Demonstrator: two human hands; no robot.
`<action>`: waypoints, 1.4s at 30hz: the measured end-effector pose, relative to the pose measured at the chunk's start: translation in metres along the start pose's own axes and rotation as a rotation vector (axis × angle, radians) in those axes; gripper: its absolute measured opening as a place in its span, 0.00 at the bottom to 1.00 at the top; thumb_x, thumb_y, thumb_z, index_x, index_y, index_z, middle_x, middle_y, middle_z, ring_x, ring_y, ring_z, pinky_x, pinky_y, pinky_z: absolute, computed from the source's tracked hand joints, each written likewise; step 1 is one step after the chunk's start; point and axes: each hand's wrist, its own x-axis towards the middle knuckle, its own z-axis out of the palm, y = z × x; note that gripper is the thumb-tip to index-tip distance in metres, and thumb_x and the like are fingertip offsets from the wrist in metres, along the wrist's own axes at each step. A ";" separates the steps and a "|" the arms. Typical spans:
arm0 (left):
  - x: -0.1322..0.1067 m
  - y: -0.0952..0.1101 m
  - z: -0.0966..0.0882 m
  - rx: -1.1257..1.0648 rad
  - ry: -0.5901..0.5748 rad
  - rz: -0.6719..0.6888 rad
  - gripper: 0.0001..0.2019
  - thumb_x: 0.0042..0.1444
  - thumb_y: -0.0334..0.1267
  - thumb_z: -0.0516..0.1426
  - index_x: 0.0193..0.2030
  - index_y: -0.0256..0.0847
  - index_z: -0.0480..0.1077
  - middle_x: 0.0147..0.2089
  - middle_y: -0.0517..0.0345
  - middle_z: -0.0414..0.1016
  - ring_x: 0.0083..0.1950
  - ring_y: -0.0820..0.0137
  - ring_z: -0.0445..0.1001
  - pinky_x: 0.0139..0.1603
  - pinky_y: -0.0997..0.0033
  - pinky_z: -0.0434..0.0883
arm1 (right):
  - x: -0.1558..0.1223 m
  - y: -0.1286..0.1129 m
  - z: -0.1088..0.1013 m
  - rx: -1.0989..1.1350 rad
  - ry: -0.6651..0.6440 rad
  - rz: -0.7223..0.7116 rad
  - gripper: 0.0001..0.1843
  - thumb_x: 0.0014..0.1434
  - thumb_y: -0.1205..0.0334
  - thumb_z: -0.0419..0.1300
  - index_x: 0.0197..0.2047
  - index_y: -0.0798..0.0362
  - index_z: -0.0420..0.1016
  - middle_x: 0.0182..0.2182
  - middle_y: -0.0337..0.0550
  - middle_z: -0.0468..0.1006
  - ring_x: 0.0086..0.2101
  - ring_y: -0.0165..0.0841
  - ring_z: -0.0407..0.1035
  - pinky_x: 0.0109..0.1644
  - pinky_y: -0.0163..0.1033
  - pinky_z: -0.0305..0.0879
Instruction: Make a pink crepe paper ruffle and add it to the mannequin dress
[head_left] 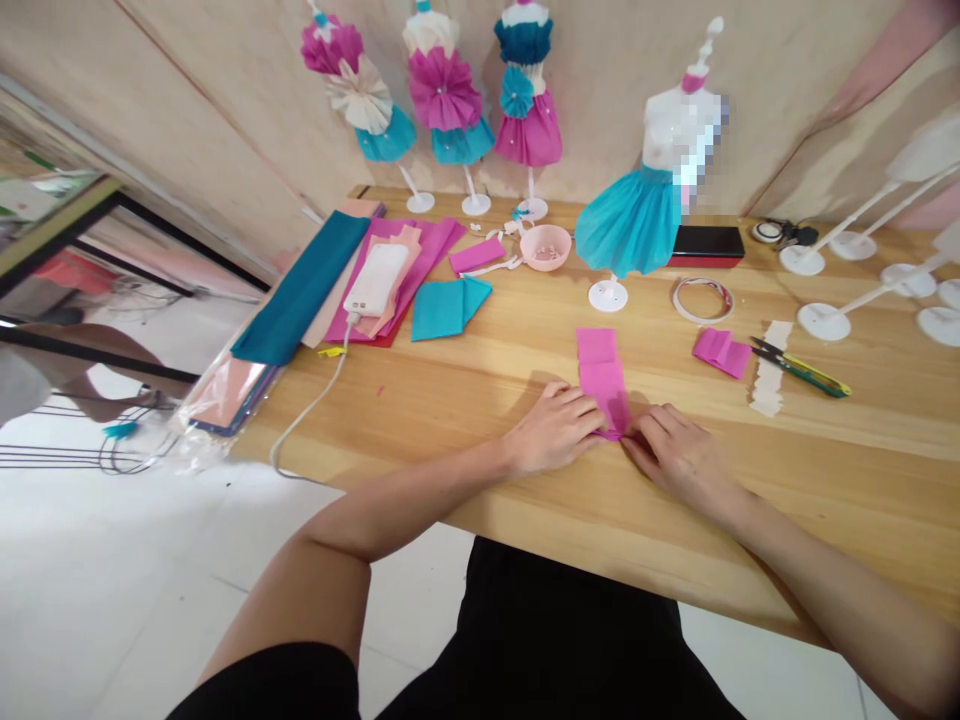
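Note:
A folded strip of magenta crepe paper (602, 368) lies on the wooden table (810, 480), pointing away from me. My left hand (555, 430) and my right hand (675, 455) meet at its near end, fingers pinching the paper from either side. The lower folds are partly hidden under my fingertips. A smaller folded magenta piece (721, 352) lies to the right, beyond my right hand.
Green-handled thread snips (799, 367) and a white paper strip (769, 368) lie at right. Farther back stand a paper-dressed mannequin (630, 222), a pink bowl (545, 247), a white power bank (376, 280) and stacked crepe sheets (300, 287). Several dressed mannequins line the back.

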 end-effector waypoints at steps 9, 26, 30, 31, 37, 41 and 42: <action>-0.001 0.002 0.001 0.005 0.008 -0.012 0.15 0.67 0.44 0.46 0.40 0.40 0.70 0.40 0.56 0.73 0.47 0.67 0.68 0.55 0.60 0.56 | -0.002 0.007 -0.003 0.135 -0.008 0.060 0.07 0.63 0.58 0.55 0.39 0.53 0.67 0.36 0.48 0.72 0.38 0.40 0.65 0.41 0.45 0.65; 0.000 0.002 -0.001 0.065 0.014 -0.011 0.17 0.67 0.45 0.44 0.38 0.40 0.70 0.41 0.54 0.72 0.47 0.66 0.65 0.53 0.60 0.56 | -0.001 0.008 0.000 0.244 -0.012 0.098 0.11 0.61 0.53 0.57 0.41 0.51 0.68 0.35 0.47 0.73 0.37 0.40 0.66 0.40 0.45 0.65; -0.001 0.004 -0.002 0.069 -0.001 -0.008 0.17 0.67 0.44 0.44 0.38 0.40 0.70 0.40 0.55 0.72 0.47 0.67 0.66 0.53 0.61 0.56 | -0.001 0.008 0.003 0.237 0.007 0.110 0.12 0.61 0.51 0.58 0.40 0.51 0.69 0.35 0.47 0.73 0.36 0.39 0.67 0.39 0.45 0.65; -0.001 0.004 -0.002 0.070 -0.001 -0.006 0.16 0.67 0.44 0.44 0.38 0.40 0.70 0.40 0.55 0.72 0.47 0.67 0.66 0.53 0.60 0.56 | -0.001 0.008 0.004 0.238 0.010 0.111 0.12 0.61 0.51 0.57 0.40 0.51 0.69 0.35 0.47 0.73 0.36 0.39 0.67 0.39 0.45 0.65; -0.001 0.006 -0.001 0.080 0.010 0.003 0.17 0.67 0.44 0.44 0.37 0.39 0.69 0.39 0.55 0.72 0.46 0.66 0.66 0.54 0.61 0.57 | -0.001 0.006 0.003 0.166 0.015 0.100 0.08 0.64 0.56 0.55 0.37 0.52 0.68 0.33 0.46 0.72 0.36 0.38 0.65 0.39 0.44 0.65; -0.001 0.007 -0.001 0.082 0.024 0.009 0.17 0.67 0.44 0.44 0.37 0.39 0.69 0.38 0.54 0.72 0.46 0.66 0.67 0.54 0.61 0.57 | -0.002 0.001 0.000 0.069 0.021 0.059 0.09 0.64 0.57 0.54 0.35 0.52 0.67 0.32 0.47 0.71 0.36 0.39 0.64 0.40 0.45 0.64; -0.001 0.007 -0.001 0.077 0.025 0.006 0.17 0.67 0.45 0.44 0.37 0.39 0.69 0.38 0.54 0.72 0.46 0.66 0.67 0.54 0.61 0.57 | -0.002 0.000 0.000 0.051 0.024 0.049 0.09 0.64 0.57 0.54 0.35 0.52 0.67 0.32 0.47 0.71 0.36 0.39 0.64 0.40 0.45 0.64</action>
